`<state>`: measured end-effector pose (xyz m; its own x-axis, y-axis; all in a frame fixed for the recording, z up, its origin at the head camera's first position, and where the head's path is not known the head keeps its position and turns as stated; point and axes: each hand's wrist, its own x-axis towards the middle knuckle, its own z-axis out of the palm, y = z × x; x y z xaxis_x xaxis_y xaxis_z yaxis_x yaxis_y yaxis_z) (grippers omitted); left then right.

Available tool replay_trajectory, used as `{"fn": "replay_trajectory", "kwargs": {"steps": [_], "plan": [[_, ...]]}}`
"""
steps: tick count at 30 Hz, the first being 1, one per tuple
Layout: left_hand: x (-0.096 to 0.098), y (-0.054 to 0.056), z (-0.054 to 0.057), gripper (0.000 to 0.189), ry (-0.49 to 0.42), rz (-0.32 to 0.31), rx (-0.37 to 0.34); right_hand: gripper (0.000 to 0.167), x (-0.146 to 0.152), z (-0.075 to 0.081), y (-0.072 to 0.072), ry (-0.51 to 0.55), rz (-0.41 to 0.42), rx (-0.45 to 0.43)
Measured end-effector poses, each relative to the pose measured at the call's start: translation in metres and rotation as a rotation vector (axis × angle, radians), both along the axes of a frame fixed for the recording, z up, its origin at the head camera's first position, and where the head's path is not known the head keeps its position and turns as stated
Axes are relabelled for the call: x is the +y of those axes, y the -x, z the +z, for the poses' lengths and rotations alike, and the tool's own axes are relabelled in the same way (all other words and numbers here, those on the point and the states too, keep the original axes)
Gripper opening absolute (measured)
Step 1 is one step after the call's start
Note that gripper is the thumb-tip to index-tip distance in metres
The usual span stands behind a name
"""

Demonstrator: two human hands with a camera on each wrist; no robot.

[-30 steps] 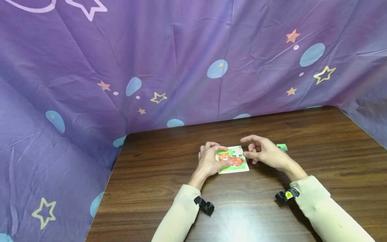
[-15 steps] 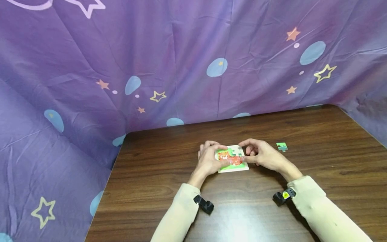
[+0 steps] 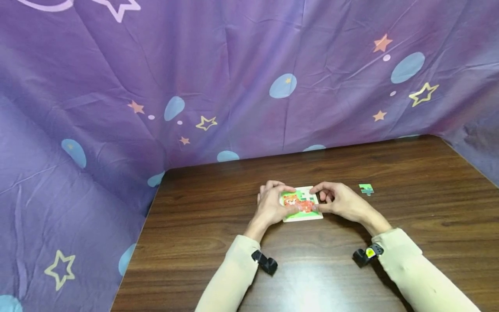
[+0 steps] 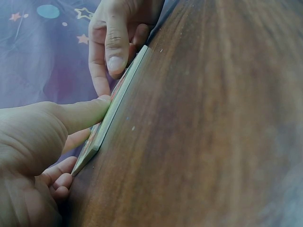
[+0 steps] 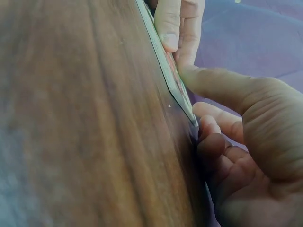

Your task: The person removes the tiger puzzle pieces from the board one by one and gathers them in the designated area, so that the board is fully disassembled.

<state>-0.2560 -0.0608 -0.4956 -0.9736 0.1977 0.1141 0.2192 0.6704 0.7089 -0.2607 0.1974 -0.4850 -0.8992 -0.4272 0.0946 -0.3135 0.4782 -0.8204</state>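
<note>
A small tiger jigsaw puzzle (image 3: 302, 216) in a white-edged frame lies flat on the table. At its upper right shows a white patch with jigsaw outlines. My left hand (image 3: 270, 207) holds the puzzle's left side, thumb and index finger on top and other fingers by the edge. On the opposite side my right hand (image 3: 343, 202) holds it by thumb and index finger, its other fingers curled beside the rim. Both wrist views show the thumbs on the puzzle's face. A loose green puzzle piece (image 3: 366, 189) lies to the right of my right hand.
The brown wood-grain table (image 3: 202, 216) ends at a purple curtain (image 3: 241, 104) patterned with stars and blue spots, behind and on both sides. Black wrist cameras (image 3: 266, 262) sit on both cuffs.
My right hand has come left and down from beside the puzzle, its thumb and index finger now on it. The loose piece shows more fully. The left hand stays in place.
</note>
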Motion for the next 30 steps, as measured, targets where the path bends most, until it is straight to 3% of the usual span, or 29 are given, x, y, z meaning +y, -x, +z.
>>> {"fn": "replay_trajectory", "kwargs": {"steps": [4, 10, 18, 30], "plan": [[0.002, -0.002, 0.005, 0.052, 0.012, -0.014, -0.004, 0.033, 0.001, 0.000, -0.001, -0.037, -0.029, 0.005], [0.001, 0.003, -0.006, 0.055, -0.013, 0.007, 0.004, 0.026, -0.001, 0.000, -0.001, -0.064, -0.018, 0.010], [-0.003, 0.002, -0.005, 0.051, -0.004, -0.004, 0.034, 0.026, -0.004, 0.001, -0.002, -0.037, -0.002, 0.035], [-0.001, 0.003, -0.004, 0.053, -0.010, 0.013, 0.008, 0.025, -0.004, -0.002, 0.001, -0.022, -0.006, -0.008]]}}
